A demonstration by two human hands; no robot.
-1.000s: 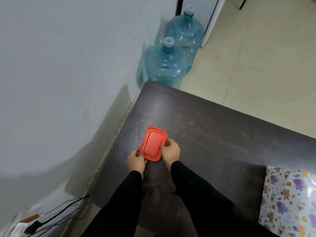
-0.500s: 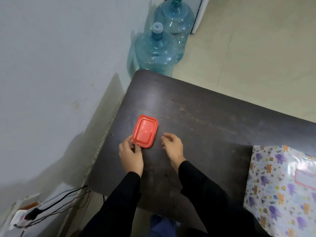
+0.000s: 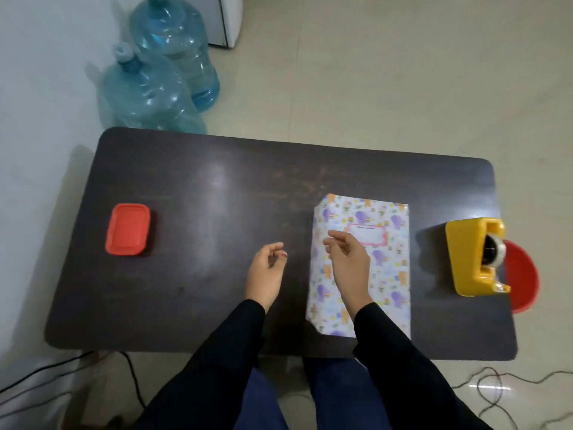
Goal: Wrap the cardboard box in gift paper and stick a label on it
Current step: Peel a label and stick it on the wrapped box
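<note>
The left hand [image 3: 266, 274] hangs over the desk [image 3: 217, 212], fingers loosely curled and holding nothing. The right hand [image 3: 348, 265], fingers equally relaxed and empty, is over the wrapped box [image 3: 387, 290] near its label [image 3: 369, 234].

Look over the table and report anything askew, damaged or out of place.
Only the yellow tape dispenser stands out: it sits at the right edge of the table, its front end level with the rim. The wrapped box and its label look straight and undamaged.

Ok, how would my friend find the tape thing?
Look at the dark table, then go to its right end, past the wrapped box. The tape dispenser sits there: the only yellow thing, holding a tape roll.
</note>
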